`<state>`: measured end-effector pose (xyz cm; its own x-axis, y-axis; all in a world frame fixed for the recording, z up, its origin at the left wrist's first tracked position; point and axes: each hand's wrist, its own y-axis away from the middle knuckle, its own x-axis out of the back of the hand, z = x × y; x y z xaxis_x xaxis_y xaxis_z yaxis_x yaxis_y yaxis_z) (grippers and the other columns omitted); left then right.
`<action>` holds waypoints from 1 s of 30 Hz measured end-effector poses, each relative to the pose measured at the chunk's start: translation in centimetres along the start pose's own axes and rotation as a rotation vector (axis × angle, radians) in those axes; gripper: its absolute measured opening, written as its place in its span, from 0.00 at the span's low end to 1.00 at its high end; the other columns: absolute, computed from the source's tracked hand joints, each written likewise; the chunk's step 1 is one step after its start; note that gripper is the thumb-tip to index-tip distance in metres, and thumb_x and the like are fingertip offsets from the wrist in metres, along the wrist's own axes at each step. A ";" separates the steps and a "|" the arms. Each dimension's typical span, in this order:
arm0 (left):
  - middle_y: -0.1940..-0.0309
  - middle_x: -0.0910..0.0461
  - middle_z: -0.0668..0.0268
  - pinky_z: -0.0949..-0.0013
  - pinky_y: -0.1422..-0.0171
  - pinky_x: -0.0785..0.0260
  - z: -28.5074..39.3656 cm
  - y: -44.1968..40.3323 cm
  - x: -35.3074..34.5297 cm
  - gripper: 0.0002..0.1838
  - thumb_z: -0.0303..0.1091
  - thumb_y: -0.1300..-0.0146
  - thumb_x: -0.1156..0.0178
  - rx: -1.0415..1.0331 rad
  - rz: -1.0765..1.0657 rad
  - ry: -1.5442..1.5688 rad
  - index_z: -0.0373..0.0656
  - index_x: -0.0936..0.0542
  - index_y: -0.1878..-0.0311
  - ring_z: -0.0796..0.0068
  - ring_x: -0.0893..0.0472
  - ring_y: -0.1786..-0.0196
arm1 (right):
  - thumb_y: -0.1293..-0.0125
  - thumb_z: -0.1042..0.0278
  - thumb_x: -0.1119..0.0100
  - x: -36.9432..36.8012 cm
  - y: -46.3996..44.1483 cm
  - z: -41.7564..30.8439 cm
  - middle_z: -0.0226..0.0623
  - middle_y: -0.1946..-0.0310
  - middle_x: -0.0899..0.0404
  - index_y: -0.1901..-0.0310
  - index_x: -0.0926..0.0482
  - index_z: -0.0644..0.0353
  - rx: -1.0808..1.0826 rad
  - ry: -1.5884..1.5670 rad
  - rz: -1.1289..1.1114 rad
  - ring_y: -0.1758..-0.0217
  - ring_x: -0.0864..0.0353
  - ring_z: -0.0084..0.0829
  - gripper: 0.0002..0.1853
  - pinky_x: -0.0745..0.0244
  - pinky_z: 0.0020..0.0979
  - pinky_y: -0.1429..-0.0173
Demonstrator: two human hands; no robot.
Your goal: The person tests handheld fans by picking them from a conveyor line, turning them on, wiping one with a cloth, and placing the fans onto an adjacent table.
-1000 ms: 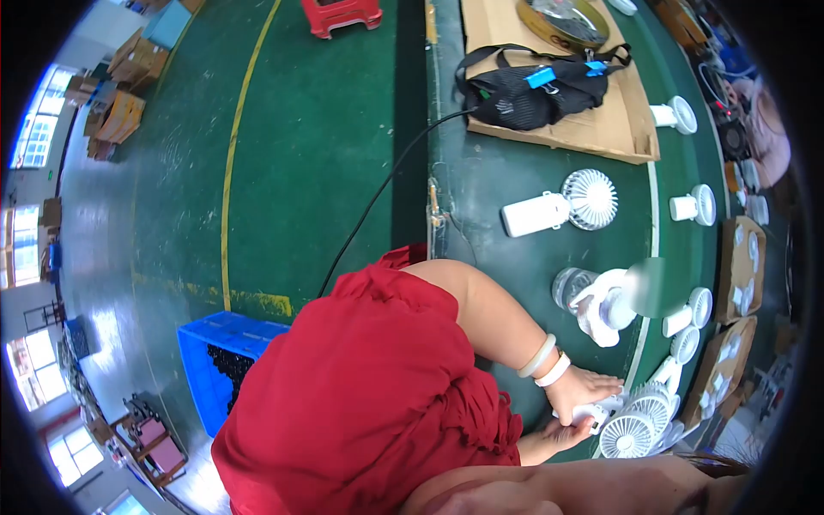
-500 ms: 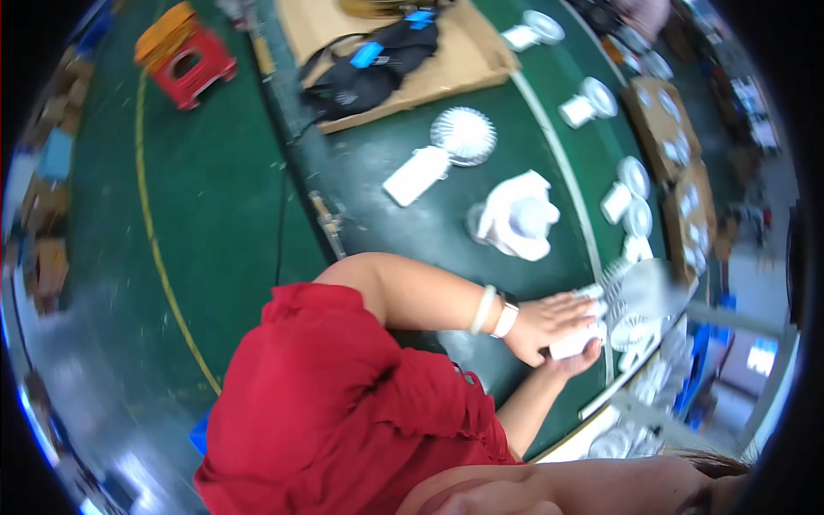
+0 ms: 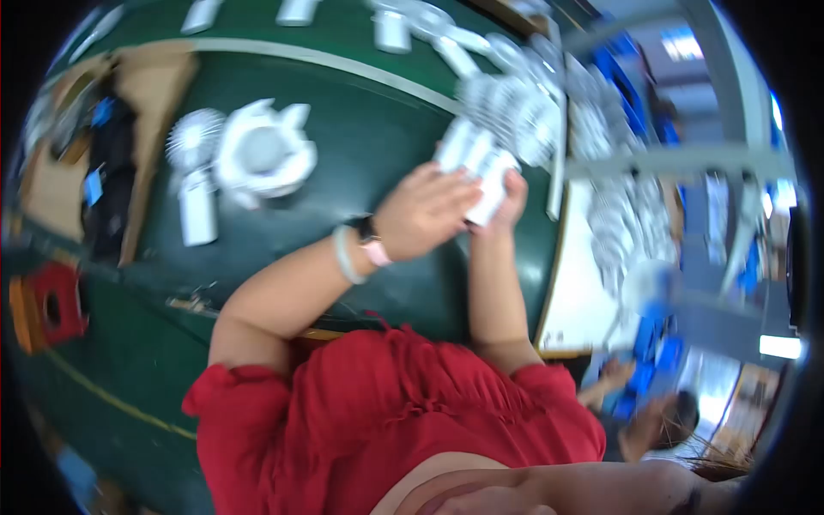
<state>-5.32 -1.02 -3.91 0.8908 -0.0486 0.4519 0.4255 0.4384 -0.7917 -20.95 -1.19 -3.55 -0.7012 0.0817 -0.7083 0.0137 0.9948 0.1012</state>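
Observation:
Several white handheld fans [image 3: 490,184] stand side by side in a bunch, their round ribbed heads pointing away from me. My left hand [image 3: 427,211] presses against the handles from the left, fingers laid across them. On the other side, my right hand [image 3: 510,204] is wrapped round the nearest handle, its thumb along the edge. Motion blur softens the fan heads. Farther left on the green table [image 3: 369,146] lies a single handheld fan [image 3: 198,210], beside a white crumpled wrapping with a round grey centre [image 3: 264,152].
At the far left is a cardboard tray [image 3: 159,94] with a dark bag [image 3: 112,172]. More fans [image 3: 392,30] line the strip beyond the white line. A white board [image 3: 577,275] with many bagged fans is at right, near metal posts. Another person's arm [image 3: 608,382] shows lower right.
My view has swung round, so the table things now appear farther left. Both hands stay on the fans, with the handles now showing more plainly between them.

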 end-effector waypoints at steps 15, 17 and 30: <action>0.51 0.28 0.58 0.60 0.50 0.37 -0.1 0.5 -0.8 0.41 0.30 0.61 0.28 -0.054 0.152 0.235 0.50 0.43 0.44 0.57 0.28 0.53 | 0.59 0.44 0.40 -1.5 0.8 2.4 0.54 0.47 0.34 0.40 0.42 0.67 -0.077 -0.274 -0.294 0.44 0.32 0.49 0.47 0.32 0.44 0.42; 0.53 0.26 0.60 0.59 0.52 0.38 -0.3 0.3 -0.8 0.32 0.30 0.63 0.28 -0.053 0.137 0.272 0.47 0.38 0.56 0.58 0.27 0.56 | 0.59 0.44 0.39 -1.3 0.9 2.4 0.54 0.47 0.34 0.40 0.42 0.66 -0.091 -0.270 -0.278 0.44 0.32 0.49 0.46 0.32 0.44 0.41; 0.66 0.26 0.67 0.63 0.57 0.34 0.9 0.1 -0.5 0.11 0.25 0.58 0.37 -0.052 -0.134 0.289 0.43 0.26 0.69 0.63 0.27 0.61 | 0.61 0.52 0.38 0.5 4.4 -1.9 0.54 0.50 0.31 0.40 0.42 0.69 -0.001 -0.007 0.029 0.47 0.28 0.49 0.46 0.32 0.43 0.42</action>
<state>-5.85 -0.16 -3.80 0.8314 -0.3592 0.4240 0.5432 0.3646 -0.7563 -22.56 3.08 -2.17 -0.6957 0.1114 -0.7097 0.0339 0.9919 0.1225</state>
